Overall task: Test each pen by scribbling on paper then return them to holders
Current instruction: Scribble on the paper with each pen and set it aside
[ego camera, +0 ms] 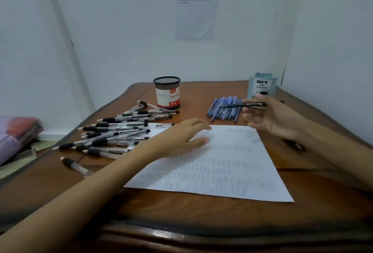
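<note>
A wooden table (181, 212) fills the near view, with a bare, glossy front edge. On it lies a sheet of paper (232, 168), slightly askew and covered with faint rows of marks. The left hand (181, 137) rests palm down on the paper's far left part, its fingers straight and spread, gripping nothing. Left of that forearm, one pen (74, 165) with a black grip lies alone on the wood. Just beyond it a loose pile of black pens (119, 131) sprawls across the table's left side, its nearest ends touching or overlapping the paper's left edge. To the right, the right hand (270, 119) is raised past the paper's far right corner, palm turned inward, its fingers curled around the end of a dark pen (238, 105). The dark pen lies nearly level and points left, over a row of blue pens (224, 109) that lie side by side on the wood just beyond the paper. Farther back a black mesh holder (167, 93) with a red and white label stands upright by the black pile. A pale blue organizer (262, 86) marked DIY stands behind the right hand, near the table's far right corner. A printed sheet (195, 8) hangs on the wall behind. Off the table's left edge lies a blurred purple and red bundle (18, 133).
</note>
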The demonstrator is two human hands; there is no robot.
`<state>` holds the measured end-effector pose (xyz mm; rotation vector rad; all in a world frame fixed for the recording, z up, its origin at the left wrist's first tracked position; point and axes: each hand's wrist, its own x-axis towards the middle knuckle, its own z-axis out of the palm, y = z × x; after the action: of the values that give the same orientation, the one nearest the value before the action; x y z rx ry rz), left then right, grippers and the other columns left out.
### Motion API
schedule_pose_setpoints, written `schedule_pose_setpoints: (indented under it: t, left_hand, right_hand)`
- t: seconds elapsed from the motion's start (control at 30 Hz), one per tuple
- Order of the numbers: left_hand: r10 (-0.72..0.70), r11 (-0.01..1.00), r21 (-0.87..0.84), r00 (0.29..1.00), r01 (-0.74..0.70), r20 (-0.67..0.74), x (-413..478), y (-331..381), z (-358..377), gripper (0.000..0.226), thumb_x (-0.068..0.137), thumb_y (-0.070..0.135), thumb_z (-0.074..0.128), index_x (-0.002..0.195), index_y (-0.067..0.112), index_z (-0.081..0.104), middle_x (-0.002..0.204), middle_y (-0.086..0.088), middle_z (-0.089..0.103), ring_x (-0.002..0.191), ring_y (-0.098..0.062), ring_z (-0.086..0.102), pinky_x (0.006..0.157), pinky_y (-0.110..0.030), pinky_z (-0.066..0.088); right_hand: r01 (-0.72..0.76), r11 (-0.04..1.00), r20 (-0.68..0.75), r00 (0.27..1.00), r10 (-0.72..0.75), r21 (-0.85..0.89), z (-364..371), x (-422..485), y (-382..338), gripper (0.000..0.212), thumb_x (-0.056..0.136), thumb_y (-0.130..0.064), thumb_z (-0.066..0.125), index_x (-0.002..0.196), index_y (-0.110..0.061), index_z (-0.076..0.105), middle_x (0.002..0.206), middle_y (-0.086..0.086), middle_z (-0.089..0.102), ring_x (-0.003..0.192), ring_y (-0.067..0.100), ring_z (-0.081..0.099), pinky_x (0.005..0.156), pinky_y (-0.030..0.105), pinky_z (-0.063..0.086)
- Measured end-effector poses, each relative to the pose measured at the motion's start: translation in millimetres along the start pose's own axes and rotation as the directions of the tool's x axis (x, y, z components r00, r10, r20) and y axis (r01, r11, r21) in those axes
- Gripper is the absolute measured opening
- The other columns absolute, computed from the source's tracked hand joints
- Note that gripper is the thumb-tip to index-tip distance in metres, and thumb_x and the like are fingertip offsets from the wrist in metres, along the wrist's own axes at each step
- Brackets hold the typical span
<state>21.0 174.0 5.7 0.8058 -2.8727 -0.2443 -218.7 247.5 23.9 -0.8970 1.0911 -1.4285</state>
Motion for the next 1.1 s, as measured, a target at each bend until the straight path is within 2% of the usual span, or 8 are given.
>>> schedule_pose_setpoints:
  t: [0.13,0.23,0.33,0.4,0.47,0.63,0.9,1.1]
  left_hand:
    - [0.046,0.999,-0.015,0.998,-0.046,0.042,30.3,17.7,18.3,0.052,0.098,0.045,0.035,0.144,0.020,0.032,0.149,0.004,0.030,0.132,-0.010,0.031,0.103,-0.020,0.025]
    - [0.070,0.997,-0.037,0.997,-0.068,0.037,32.4,14.1,27.2,0.053,0.098,0.045,0.033,0.146,0.021,0.029,0.151,0.007,0.027,0.134,-0.006,0.025,0.103,-0.014,0.018]
    - [0.072,0.997,-0.041,0.997,-0.071,0.021,26.9,8.2,26.7,0.052,0.098,0.043,0.033,0.146,0.022,0.029,0.151,0.008,0.026,0.134,-0.004,0.024,0.103,-0.012,0.016]
    - [0.080,0.996,-0.029,0.997,-0.080,0.014,26.6,8.7,26.6,0.052,0.098,0.042,0.034,0.146,0.022,0.029,0.150,0.008,0.027,0.133,-0.003,0.024,0.100,-0.009,0.016]
    - [0.082,0.996,-0.032,0.997,-0.082,0.006,26.6,9.7,26.9,0.052,0.098,0.042,0.034,0.145,0.022,0.030,0.149,0.009,0.028,0.132,-0.003,0.025,0.102,-0.011,0.017]
    - [0.071,0.997,-0.035,0.998,-0.070,0.004,27.2,8.1,27.9,0.052,0.097,0.044,0.034,0.145,0.023,0.031,0.149,0.009,0.029,0.132,-0.004,0.027,0.105,-0.016,0.020]
    - [0.049,0.998,-0.029,0.999,-0.048,0.022,27.9,9.2,28.3,0.052,0.097,0.044,0.033,0.145,0.025,0.028,0.149,0.010,0.028,0.131,-0.004,0.026,0.101,-0.013,0.019]
    - [0.039,0.999,-0.027,0.998,-0.038,0.042,29.6,8.4,28.3,0.052,0.097,0.045,0.032,0.145,0.027,0.026,0.150,0.010,0.027,0.132,-0.003,0.025,0.103,-0.014,0.018]
  right_hand:
    - [0.158,0.987,-0.119,0.980,-0.160,-0.021,-0.7,10.8,19.4,0.017,0.081,-0.006,0.065,0.075,-0.013,0.050,0.054,0.000,0.052,0.038,0.004,0.048,0.042,0.017,0.048]
    - [0.116,0.959,-0.015,0.992,-0.124,-0.258,-1.9,11.2,26.8,0.007,0.085,-0.018,0.062,0.083,-0.012,0.058,0.056,0.006,0.052,0.050,0.018,0.058,0.045,0.025,0.053]
    - [0.159,0.899,0.124,0.985,-0.118,-0.409,-3.6,10.4,28.0,0.025,0.091,-0.032,0.053,0.097,-0.012,0.067,0.075,0.011,0.070,0.061,0.021,0.066,0.048,0.023,0.053]
    - [0.225,0.865,0.165,0.972,-0.167,-0.449,-3.7,9.1,29.8,0.026,0.083,-0.036,0.060,0.078,-0.012,0.068,0.074,0.011,0.068,0.057,0.017,0.063,0.046,0.021,0.050]
    - [0.261,0.809,0.148,0.965,-0.215,-0.527,-1.7,7.1,31.6,0.035,0.077,-0.036,0.066,0.057,-0.010,0.054,0.056,0.004,0.059,0.044,0.010,0.052,0.041,0.017,0.041]
    - [0.330,0.677,0.165,0.940,-0.298,-0.658,0.9,7.9,36.2,0.050,0.081,-0.024,0.070,0.042,-0.015,0.040,0.036,-0.008,0.041,0.038,0.002,0.039,0.046,0.010,0.034]
    - [0.351,0.651,0.269,0.936,-0.226,-0.673,-2.8,9.7,37.5,0.043,0.084,-0.017,0.067,0.046,-0.013,0.048,0.040,-0.009,0.047,0.041,0.003,0.045,0.047,0.012,0.036]
    - [0.358,0.640,0.283,0.933,-0.221,-0.680,-4.3,13.6,38.8,0.048,0.088,-0.002,0.059,0.044,-0.013,0.042,0.037,-0.010,0.041,0.039,0.002,0.041,0.048,0.011,0.034]
